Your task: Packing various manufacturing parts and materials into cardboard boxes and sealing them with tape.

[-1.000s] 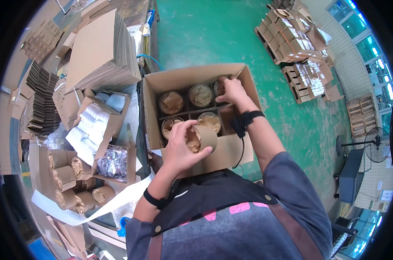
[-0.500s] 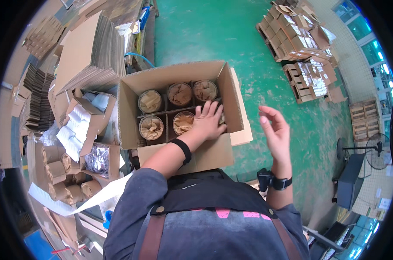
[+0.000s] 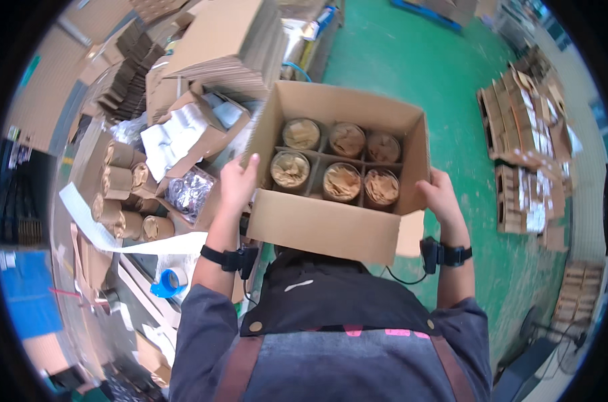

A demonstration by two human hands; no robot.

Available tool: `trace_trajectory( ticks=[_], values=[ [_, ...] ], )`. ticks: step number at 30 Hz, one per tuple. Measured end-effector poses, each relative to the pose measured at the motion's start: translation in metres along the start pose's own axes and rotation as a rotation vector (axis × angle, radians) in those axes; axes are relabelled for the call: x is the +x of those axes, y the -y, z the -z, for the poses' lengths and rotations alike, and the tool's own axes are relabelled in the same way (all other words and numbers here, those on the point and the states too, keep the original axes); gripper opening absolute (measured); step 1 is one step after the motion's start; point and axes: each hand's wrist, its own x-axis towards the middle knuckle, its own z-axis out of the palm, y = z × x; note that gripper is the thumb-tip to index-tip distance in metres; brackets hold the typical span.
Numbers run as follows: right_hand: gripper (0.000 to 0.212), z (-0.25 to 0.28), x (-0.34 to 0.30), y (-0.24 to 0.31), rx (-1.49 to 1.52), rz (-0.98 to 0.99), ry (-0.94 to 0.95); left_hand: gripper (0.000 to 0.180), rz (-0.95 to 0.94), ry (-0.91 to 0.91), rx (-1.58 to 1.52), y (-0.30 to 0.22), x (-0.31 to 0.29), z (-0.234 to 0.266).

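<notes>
An open cardboard box (image 3: 324,228) is held between my two hands, its near flap folded outward toward me. My left hand (image 3: 239,187) grips the left wall, thumb up near its top edge. On the opposite side my right hand (image 3: 442,198) is closed on the right wall near the front corner. Inside stand round containers (image 3: 342,182) in two rows of three, topped with crumpled brown paper. Cardboard dividers (image 3: 322,163) separate them into cells. The undersides of both hands' grips are hidden by the box.
At left, a workbench carries brown-paper-wrapped rolls (image 3: 118,181), a carton with white packing sheets (image 3: 176,139), a long white paper strip (image 3: 156,246) and blue tape (image 3: 170,283). Flattened cardboard (image 3: 217,33) is stacked beyond. Loaded pallets (image 3: 528,127) stand on the green floor (image 3: 384,47) at right.
My left hand has left the containers and taken the box's left wall; my right hand has come in to the right wall. The view has shifted, and the box appears farther right.
</notes>
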Motion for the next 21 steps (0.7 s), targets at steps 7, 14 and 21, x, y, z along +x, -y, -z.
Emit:
trace_trajectory(
  ticks=[7,14,21],
  values=[
    [0.036,-0.001,-0.027,-0.013,0.200,0.090,0.035,0.039,-0.075,-0.167,-0.064,-0.012,-0.015,-0.020],
    [0.036,0.013,-0.029,-0.018,-0.375,-0.120,-0.021,0.052,-0.174,0.153,-0.287,0.024,-0.054,0.016],
    [0.034,-0.090,-0.076,0.230,0.141,0.501,-0.125,0.046,0.435,-0.417,-0.255,0.108,-0.012,0.201]
  ],
)
